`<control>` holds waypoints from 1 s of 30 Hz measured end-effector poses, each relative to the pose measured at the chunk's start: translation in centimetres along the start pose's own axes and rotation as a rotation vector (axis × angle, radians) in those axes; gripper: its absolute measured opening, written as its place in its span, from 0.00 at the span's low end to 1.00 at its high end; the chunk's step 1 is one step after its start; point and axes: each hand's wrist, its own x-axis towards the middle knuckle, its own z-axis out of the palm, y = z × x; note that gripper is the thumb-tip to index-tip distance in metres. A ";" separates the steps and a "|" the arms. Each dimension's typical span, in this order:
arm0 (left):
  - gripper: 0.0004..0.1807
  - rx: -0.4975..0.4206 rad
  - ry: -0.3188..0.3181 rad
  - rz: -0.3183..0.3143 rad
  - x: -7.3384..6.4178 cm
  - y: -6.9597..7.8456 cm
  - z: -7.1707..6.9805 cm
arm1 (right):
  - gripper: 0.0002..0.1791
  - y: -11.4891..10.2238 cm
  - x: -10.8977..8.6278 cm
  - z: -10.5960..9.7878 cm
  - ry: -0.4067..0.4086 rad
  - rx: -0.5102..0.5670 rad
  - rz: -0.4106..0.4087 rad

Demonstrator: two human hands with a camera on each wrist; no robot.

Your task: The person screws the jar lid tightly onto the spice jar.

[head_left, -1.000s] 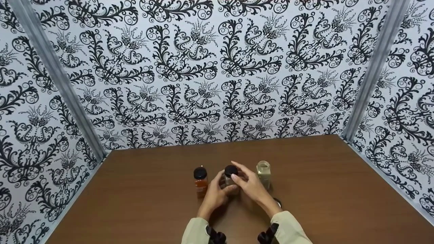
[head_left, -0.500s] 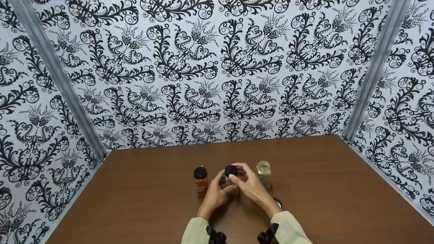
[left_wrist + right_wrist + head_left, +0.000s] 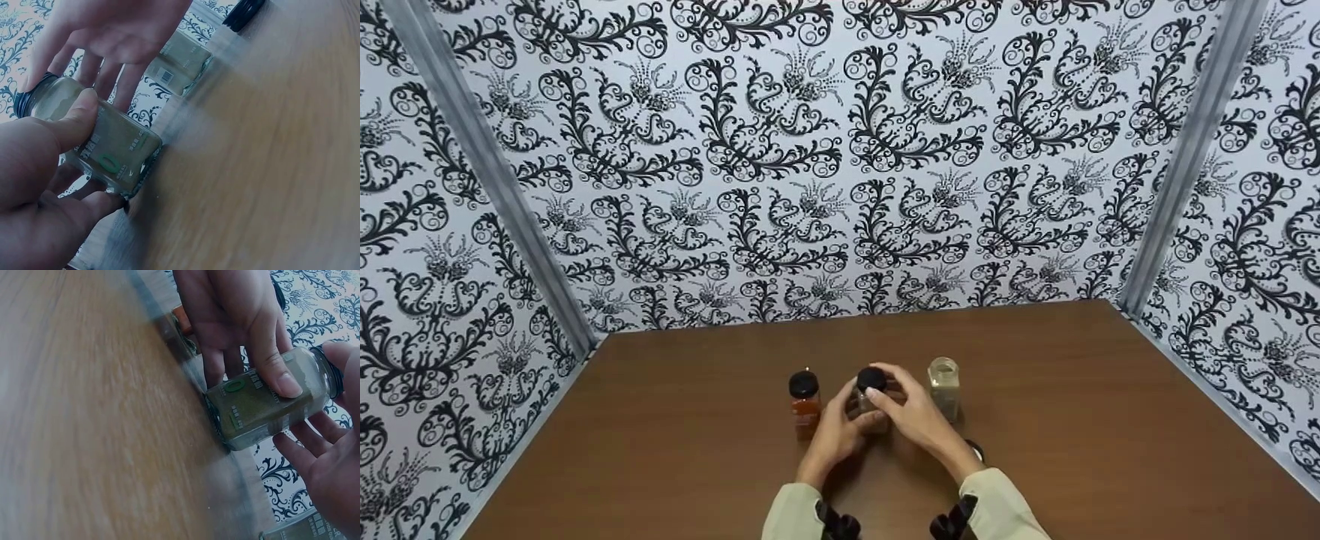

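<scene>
A clear glass spice jar [image 3: 118, 149] with greenish-brown powder and a green mark on its label stands upright in the middle of the table. My left hand [image 3: 838, 429] grips its body, thumb across the label side. The black lid [image 3: 871, 378] sits on its neck, and my right hand [image 3: 921, 409] pinches that lid between thumb and fingers. In the right wrist view the right thumb [image 3: 339, 354] lies against the lid's edge, while lower fingers reach beside the glass. Part of the jar is hidden behind both hands.
Left of the hands stands a jar of orange-red spice [image 3: 805, 414] with a black lid. An uncapped jar of pale powder [image 3: 945, 391] is on the right. A loose black lid [image 3: 976, 451] lies by the right forearm. Patterned walls [image 3: 840, 247] enclose the brown table [image 3: 682, 435].
The fingers of my right hand have drawn in around the lid from a straighter reach, and the thumb has slid slightly left. My left hand and the jars keep their places.
</scene>
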 end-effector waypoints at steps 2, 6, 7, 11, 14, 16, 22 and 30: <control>0.35 0.013 0.003 0.000 0.0 0.1 0.0 | 0.22 0.1 0.0 0.0 0.000 -0.007 0.002; 0.34 0.032 0.007 0.003 0.1 0.1 0.0 | 0.21 0.3 0.2 0.1 0.004 0.004 0.010; 0.34 0.033 0.008 0.000 0.1 0.1 0.1 | 0.21 0.3 0.2 0.1 0.006 0.011 0.010; 0.35 0.014 0.000 0.018 0.0 0.0 0.0 | 0.22 0.4 0.2 0.2 0.016 0.024 -0.009; 0.36 -0.010 -0.008 0.021 -0.1 0.0 0.0 | 0.24 0.4 0.1 0.2 0.020 0.014 -0.021; 0.36 -0.021 -0.012 0.017 -0.1 0.1 -0.1 | 0.25 0.3 0.1 0.1 0.016 0.009 -0.022; 0.37 -0.002 -0.010 0.007 -0.1 0.2 -0.1 | 0.23 0.0 0.0 -0.1 -0.011 0.005 -0.016; 0.35 0.012 -0.008 0.002 -0.1 0.3 -0.1 | 0.21 0.4 0.2 -0.1 -0.017 0.000 -0.005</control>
